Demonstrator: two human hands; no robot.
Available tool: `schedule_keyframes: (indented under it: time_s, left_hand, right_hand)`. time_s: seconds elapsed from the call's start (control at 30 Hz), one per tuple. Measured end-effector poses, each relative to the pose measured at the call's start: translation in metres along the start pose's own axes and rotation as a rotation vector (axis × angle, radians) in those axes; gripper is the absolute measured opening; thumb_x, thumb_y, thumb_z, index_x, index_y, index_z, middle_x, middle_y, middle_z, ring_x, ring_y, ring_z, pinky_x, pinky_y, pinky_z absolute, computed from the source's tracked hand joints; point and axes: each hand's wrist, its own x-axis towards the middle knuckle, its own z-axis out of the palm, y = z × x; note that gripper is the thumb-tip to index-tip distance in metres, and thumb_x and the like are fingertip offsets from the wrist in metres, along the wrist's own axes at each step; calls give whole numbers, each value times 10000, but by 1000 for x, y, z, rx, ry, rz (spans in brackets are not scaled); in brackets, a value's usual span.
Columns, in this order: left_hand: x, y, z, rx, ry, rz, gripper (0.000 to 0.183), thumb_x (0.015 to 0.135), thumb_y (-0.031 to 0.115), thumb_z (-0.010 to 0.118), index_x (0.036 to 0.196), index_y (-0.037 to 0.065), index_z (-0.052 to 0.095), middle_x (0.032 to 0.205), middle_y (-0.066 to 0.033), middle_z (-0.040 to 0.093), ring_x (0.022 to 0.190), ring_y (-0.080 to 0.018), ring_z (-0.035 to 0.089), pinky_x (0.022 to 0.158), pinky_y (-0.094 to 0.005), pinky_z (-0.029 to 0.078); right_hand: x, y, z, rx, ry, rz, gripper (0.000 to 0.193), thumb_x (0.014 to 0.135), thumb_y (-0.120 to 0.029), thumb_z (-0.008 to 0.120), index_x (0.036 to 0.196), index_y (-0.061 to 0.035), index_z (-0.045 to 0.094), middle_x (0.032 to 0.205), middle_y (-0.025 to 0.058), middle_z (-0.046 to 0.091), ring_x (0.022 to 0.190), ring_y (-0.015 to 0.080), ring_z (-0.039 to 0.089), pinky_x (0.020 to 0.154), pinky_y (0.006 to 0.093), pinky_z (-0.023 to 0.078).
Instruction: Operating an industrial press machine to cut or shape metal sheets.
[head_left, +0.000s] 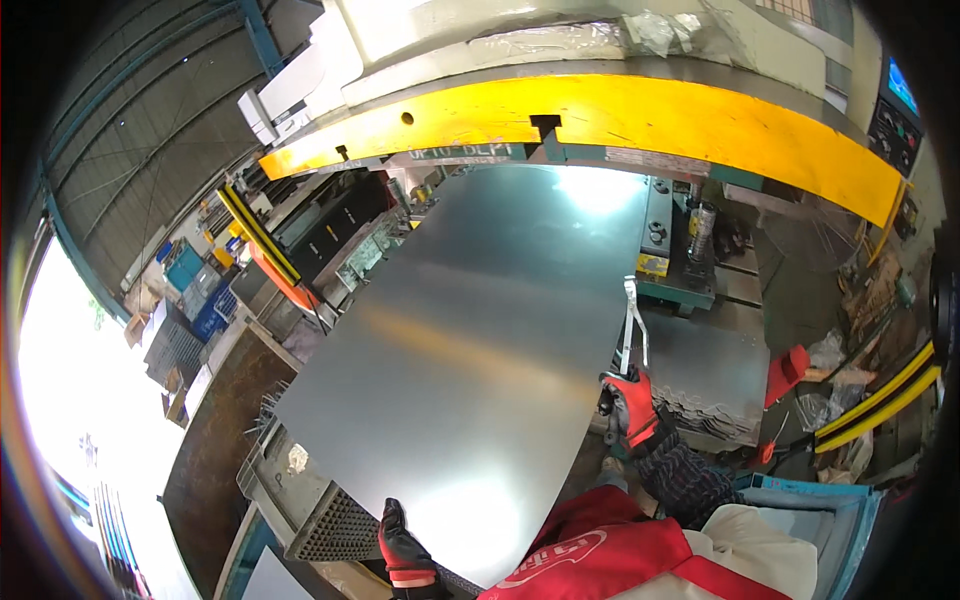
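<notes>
Person wearing a red apron [625, 540], pale beige garment [765, 540] and work gloves.
The apron bears a white printed emblem [555, 562]; a red strap [735, 582] crosses the beige cloth. The left hand [402, 548] wears black with a red cuff band; the right hand [633, 407], red and black, below a dark checked sleeve [688, 484].

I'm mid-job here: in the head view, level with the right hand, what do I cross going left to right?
Rust-brown panel → shiny metal sheet → gloved right hand → wavy-edged grey stack → yellow-and-black bar.
</notes>
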Motion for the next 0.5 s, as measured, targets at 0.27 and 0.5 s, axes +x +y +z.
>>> schedule_keyframes:
  time_s: [0.27, 0.5]
  left_hand:
    - [5, -6, -10, 86, 50, 36, 342, 802, 270, 457, 940, -37, 518, 926, -113, 530, 887, -203, 501, 830, -331, 382]
    - [16, -29, -51, 202, 11, 333, 323, 783, 114, 352, 1012, -81, 469, 1141, -203, 423, 1083, -263, 399, 956, -363, 281]
  right_hand:
    - [1, -1, -10, 55, 15, 114, 112, 678, -15, 566, 771, -29, 505, 566, 19, 484, 416, 110, 466, 369, 238, 384]
    - [-5, -12, 0, 145, -40, 115, 113, 696, -15, 543, 800, -33, 503, 585, 25, 494, 408, 109, 466, 358, 232, 383]
